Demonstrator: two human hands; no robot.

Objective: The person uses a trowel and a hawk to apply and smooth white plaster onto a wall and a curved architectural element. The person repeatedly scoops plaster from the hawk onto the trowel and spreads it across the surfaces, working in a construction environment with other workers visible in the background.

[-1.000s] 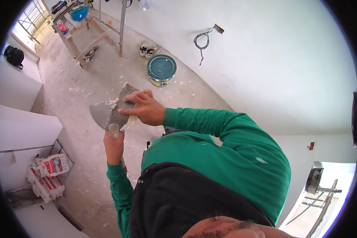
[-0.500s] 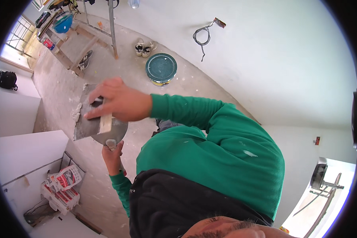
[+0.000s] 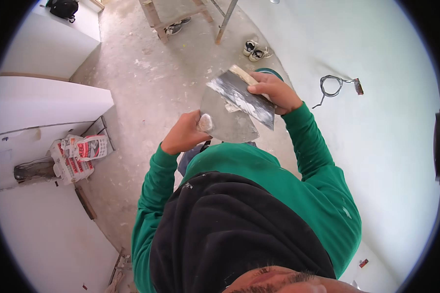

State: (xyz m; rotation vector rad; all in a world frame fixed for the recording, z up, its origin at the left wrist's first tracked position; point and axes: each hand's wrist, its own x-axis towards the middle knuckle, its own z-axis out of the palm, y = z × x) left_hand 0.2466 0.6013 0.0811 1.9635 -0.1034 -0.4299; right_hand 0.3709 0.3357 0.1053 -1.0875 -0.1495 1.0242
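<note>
The left hand (image 3: pixel 182 133) curls round the pale knob (image 3: pixel 206 123) at the left end of the wide blade (image 3: pixel 230 128); above that blade's right part, the right hand (image 3: pixel 278 93) pinches the rectangular trowel (image 3: pixel 247 102), thumb on its face, other fingers mostly hidden.

A wooden trestle (image 3: pixel 152 17) is standing on a greyish floor (image 3: pixel 127 73) that is showing scattered white splotches. To the trestle's right, a broad pale wall (image 3: pixel 381 161) is rising, with a coiled cable (image 3: pixel 322 88) hanging from a reddish wall box (image 3: pixel 359 86). To its left, white partitions (image 3: pixel 49 41) are jutting out. Below and left of the trestle, red-and-white bags (image 3: pixel 90 148) are lying stacked. Soft light is washing over everything.
</note>
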